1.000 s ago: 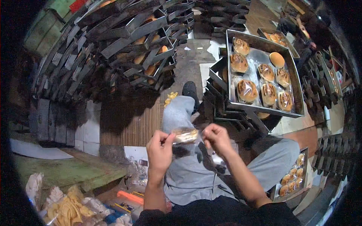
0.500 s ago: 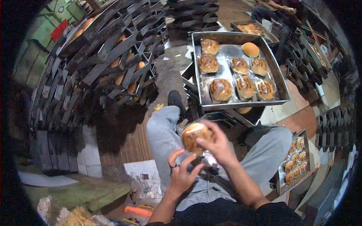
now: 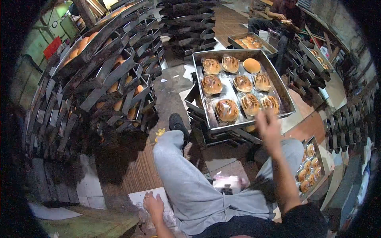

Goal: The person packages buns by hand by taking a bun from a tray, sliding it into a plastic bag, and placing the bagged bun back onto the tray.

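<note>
Smeared by motion, my right hand is at the near edge of a metal tray; its finger shape cannot be made out. The tray bears several buns with brown stripes in clear wrappers, among them a wrapped bun in the far row. Beside that one sits a plain bun that looks unwrapped. Low on the left, my left hand has its fingers apart over a white sheet or tile. A pale packet lies between my legs.
Tall stacks of dark trays with buns line the left. Another tray of wrapped buns stands low on the right. Behind, a person sits near a further bun tray. Yellow scraps lie by my shoe.
The wrapped bun that was in my right hand is gone from it, and the tray's far row has one more wrapped bun. My left hand has moved down and left.
</note>
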`<state>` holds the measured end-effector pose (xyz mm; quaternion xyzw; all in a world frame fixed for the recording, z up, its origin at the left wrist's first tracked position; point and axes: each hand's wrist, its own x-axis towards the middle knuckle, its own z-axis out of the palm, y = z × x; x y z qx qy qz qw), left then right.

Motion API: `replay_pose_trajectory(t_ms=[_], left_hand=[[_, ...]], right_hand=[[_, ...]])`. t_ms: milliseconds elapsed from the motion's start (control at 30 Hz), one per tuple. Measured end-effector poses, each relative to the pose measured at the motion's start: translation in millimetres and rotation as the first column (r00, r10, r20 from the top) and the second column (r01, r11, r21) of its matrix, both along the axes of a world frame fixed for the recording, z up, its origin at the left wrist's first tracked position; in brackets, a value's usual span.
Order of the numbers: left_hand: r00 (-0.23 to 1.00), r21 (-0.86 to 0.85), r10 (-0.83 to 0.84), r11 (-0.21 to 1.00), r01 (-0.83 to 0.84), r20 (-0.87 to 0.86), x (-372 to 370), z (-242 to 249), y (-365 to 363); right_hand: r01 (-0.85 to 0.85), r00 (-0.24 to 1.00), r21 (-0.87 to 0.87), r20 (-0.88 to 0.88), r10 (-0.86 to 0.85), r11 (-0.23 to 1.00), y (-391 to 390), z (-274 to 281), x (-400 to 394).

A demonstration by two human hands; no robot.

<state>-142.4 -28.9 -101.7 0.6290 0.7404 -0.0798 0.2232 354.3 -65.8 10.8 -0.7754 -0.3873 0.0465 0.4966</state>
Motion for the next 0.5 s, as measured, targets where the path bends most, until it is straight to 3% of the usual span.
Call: replay_pose_trajectory(t_ms=[33,67,100,133,200,267,333,400,433,467,500], left_hand=[[0.996,0.094,0.054,0.994,-0.061,0.071,1.0,2.1,1.5],[0.996,0.084,0.055,0.995,-0.061,0.075,10.6,0.6,5.3],[0.984,0.363,-0.045,0.932,-0.022,0.174,29.8,2.6,12.8],[0.956,0.617,-0.171,0.787,-0.012,0.237,51.1,7.0,21.4],[0.829,0.753,-0.406,0.657,-0.026,0.384,105.6,25.8,27.3],[0.573,0.638,-0.618,0.743,0.202,0.539,146.6,38.1,19.7],[0.344,0.449,-0.582,0.802,0.394,0.737,179.7,9.7,-3.2],[0.426,0.352,-0.669,0.709,0.611,0.609,192.3,-20.8,-31.1],[0.425,0.363,-0.675,0.707,0.607,0.603,194.0,-15.1,-34.8],[0.573,0.052,-0.507,0.776,0.628,0.644,195.1,-8.0,-39.1],[0.717,-0.264,-0.332,0.769,0.582,0.613,196.9,-3.7,-40.4]], right_hand=[[-0.122,0.992,0.028,0.023,0.122,0.992,-17.3,-29.5,-33.3],[-0.231,0.973,-0.211,-0.076,0.22,0.95,-41.1,-41.6,-65.9],[-0.322,0.946,-0.435,-0.188,0.265,0.841,-65.9,-76.2,-88.8],[-0.341,0.935,-0.558,-0.115,0.336,0.757,-91.5,-114.4,-116.9],[-0.335,0.897,-0.595,0.036,0.441,0.731,-133.8,-158.1,-161.0],[-0.337,0.868,-0.601,0.099,0.487,0.724,-128.5,-149.1,-159.1],[-0.344,0.826,-0.607,0.166,0.538,0.716,-121.7,-132.0,-152.1],[-0.486,0.847,-0.52,-0.081,0.525,0.703,-117.1,-120.0,-147.4],[-0.468,0.88,-0.491,-0.182,0.439,0.735,-120.2,-124.1,-150.4],[-0.469,0.879,-0.485,-0.173,0.444,0.738,-124.1,-125.3,-147.7],[-0.591,0.8,-0.446,-0.218,0.559,0.672,-128.5,-122.4,-143.1]])
